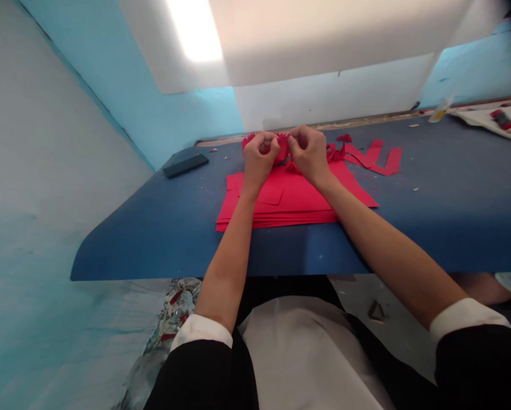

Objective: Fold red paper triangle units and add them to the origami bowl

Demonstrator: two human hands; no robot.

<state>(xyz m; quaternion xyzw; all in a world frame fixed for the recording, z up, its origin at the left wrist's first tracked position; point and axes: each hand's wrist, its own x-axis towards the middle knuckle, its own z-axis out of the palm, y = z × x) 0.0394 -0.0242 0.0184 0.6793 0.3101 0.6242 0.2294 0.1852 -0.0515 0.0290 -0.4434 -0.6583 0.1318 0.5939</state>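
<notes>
My left hand [261, 158] and my right hand [310, 152] are close together above a stack of red paper sheets [306, 196]. Fingers of both hands are pinched on a piece of red paper with a jagged, fringed edge [282, 149]. Part of that piece is hidden behind my hands, so its full shape cannot be made out. A smaller red paper rectangle [270, 195] lies on top of the stack below my left hand. Just right of my right hand are folded red paper scraps [335, 152].
Red paper strips [379, 159] lie on the blue table [447, 216]. A dark phone-like slab [185, 166] is at the left, and a small bottle [442, 109] stands far right, beside a white sheet [486, 122]. Walls border the table at the left and back.
</notes>
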